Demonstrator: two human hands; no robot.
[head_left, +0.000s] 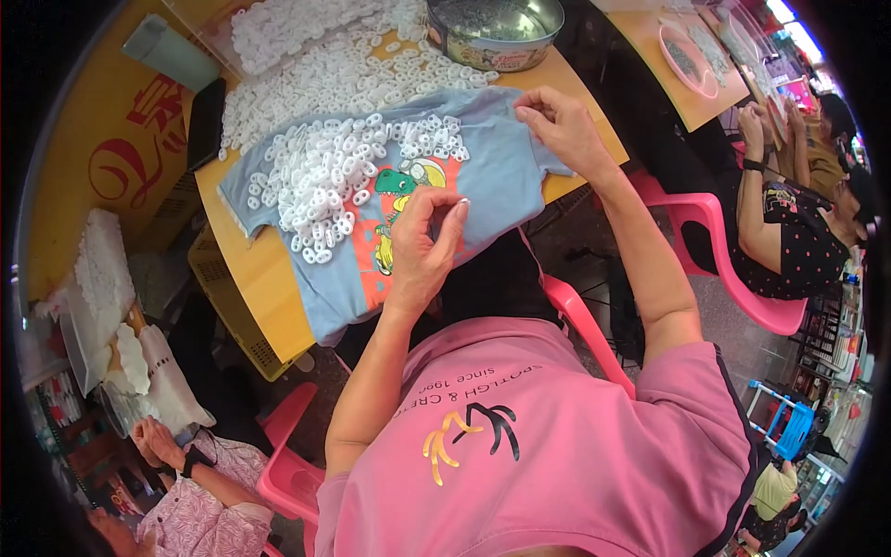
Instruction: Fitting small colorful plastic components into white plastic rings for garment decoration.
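Over the printed front of a light blue T-shirt [492, 130], my left hand [422, 246] is closed in a pinch. A small white bit shows at its fingertips, apparently one of the white plastic pieces. My right hand [571, 135] hovers by the shirt's far right side with thumb and fingers pinched together; what they hold, if anything, is too small to see. Beside the left hand, a heap of small white oval plastic pieces [320, 181] with two holes each lies on the shirt. A smaller patch of white pieces [432, 139] lies near the dinosaur print.
The yellow table [269, 311] carries more loose white pieces [316, 93] behind the shirt. A round metal tin [501, 60] stands at the back, and a dark phone [206, 125] and a grey-green cup [172, 51] at the left. Co-workers sit on pink chairs [724, 251] at both sides.
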